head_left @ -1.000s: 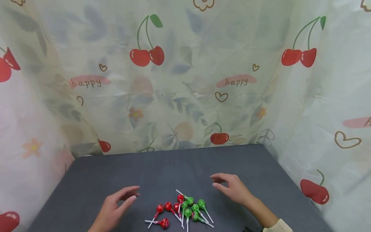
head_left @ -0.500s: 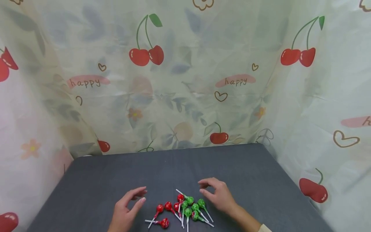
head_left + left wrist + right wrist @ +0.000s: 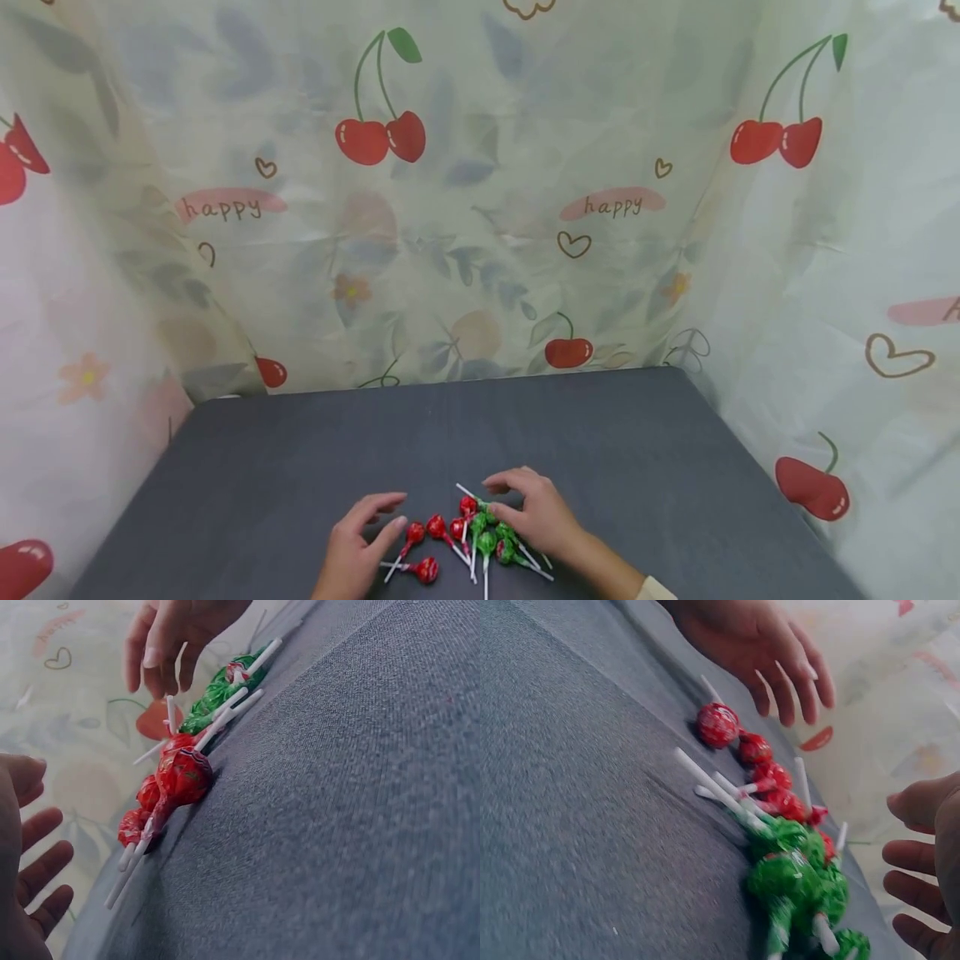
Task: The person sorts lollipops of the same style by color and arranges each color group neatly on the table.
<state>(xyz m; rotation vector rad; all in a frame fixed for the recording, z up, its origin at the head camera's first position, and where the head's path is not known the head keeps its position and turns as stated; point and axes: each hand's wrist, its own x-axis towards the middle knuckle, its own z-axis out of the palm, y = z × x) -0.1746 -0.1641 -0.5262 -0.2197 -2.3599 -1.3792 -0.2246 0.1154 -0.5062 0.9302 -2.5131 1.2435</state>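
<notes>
Several red lollipops (image 3: 427, 570) and several green lollipops (image 3: 487, 544) lie in a loose cluster near the table's front edge, red to the left, green to the right, some sticks crossing. The left hand (image 3: 358, 542) is just left of the red ones, fingers relaxed and thumb apart, holding nothing. Over the right side of the green ones hovers the right hand (image 3: 542, 512), fingers loosely bent, hiding part of them. In the left wrist view, a gap shows between the left hand (image 3: 30, 862) and the red lollipops (image 3: 184, 776). The right wrist view shows the right hand (image 3: 930, 862) beside the green lollipops (image 3: 784, 877), gripping nothing.
A dark grey cloth covers the table (image 3: 420, 442). Behind it and at both sides hangs a pale curtain (image 3: 465, 208) printed with cherries, hearts and leaves. A light sleeve cuff (image 3: 655, 589) shows at the right forearm.
Both hands have moved inward: the left hand to the right toward the red lollipops, the right hand to the left and over the green ones. The lollipops lie as before.
</notes>
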